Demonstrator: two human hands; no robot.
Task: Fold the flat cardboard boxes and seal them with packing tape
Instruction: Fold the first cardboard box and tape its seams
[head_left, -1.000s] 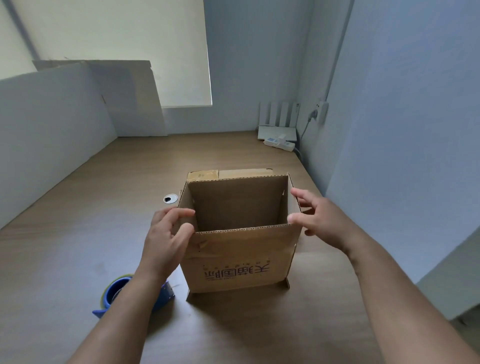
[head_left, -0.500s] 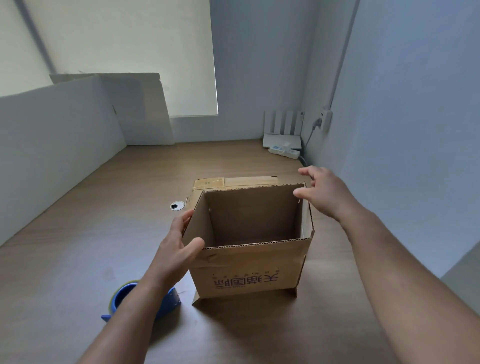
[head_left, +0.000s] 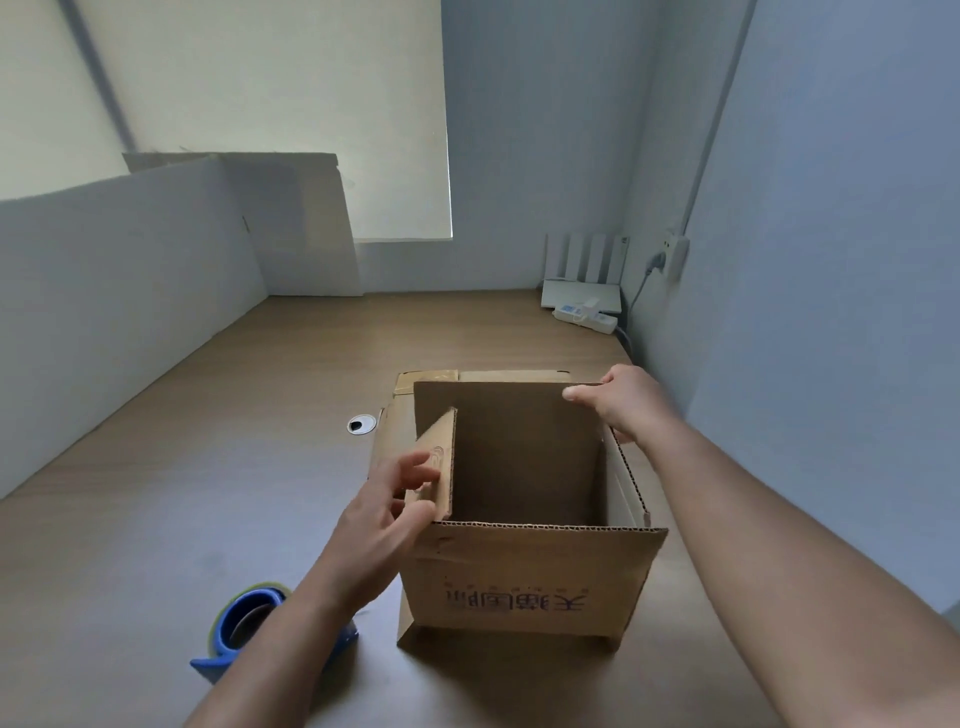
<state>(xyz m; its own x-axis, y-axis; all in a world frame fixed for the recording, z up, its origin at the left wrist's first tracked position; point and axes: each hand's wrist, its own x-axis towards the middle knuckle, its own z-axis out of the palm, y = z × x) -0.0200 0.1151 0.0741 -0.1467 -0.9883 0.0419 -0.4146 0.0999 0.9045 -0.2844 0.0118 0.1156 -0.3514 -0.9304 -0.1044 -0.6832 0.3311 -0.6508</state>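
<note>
View: head camera, looking forward and down.
Cardboard box (head_left: 524, 582): stands upright on the wooden table (head_left: 208, 467) between the two hands, its top open. Inverted dark printing is on the near wall, below and nearer than both hands.
Right hand (head_left: 631, 402): pinches the far flap (head_left: 498, 415) at its upper right corner, thumb on the inner face and fingers curled behind. The flap stands upright and runs leftward from the pinch.
Left hand (head_left: 384, 509): fingers spread and nearly straight, their tips touching the outer face of the left flap (head_left: 441, 462) without closing round it. The flap tilts inward over the box mouth, just right of the fingertips.
Right side flap: stands upright below the right wrist.
Tape dispenser (head_left: 244, 623): blue, on the table under the left forearm, nearer than the left hand and well apart from the right.
Flat cardboard (head_left: 511, 375): lies on the table just beyond the pinched flap.
Cable hole (head_left: 361, 424): round, in the tabletop, beyond and left of the left hand.
Router (head_left: 579, 291), power strip (head_left: 584, 318): far corner, well beyond the right hand.
White boards (head_left: 104, 291): stand along the table's left edge, far left of the left hand.
</note>
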